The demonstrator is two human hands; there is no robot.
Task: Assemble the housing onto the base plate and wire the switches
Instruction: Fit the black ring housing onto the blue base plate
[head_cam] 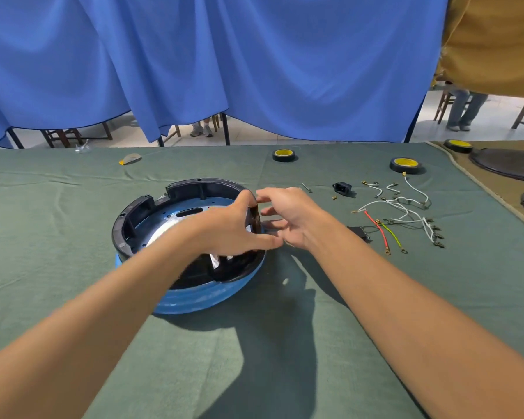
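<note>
A black ring-shaped housing [152,207] sits on a round blue base plate [194,297] on the green cloth. My left hand [233,228] grips the housing's right wall, thumb outside, fingers inside. My right hand [288,219] hovers just right of that wall with fingers spread and loosely bent, holding nothing that I can see. A bundle of white, red and yellow-green wires [400,219] with terminals lies to the right. A black switch [359,232] lies beside my right forearm, and a black power socket [342,187] lies farther back.
Two black-and-yellow tape rolls [284,155] [405,165] lie at the back of the table; a third [458,145] sits at the far right by dark round parts [508,164]. A screw [306,187] lies behind my right hand. A blue curtain [224,71] hangs behind.
</note>
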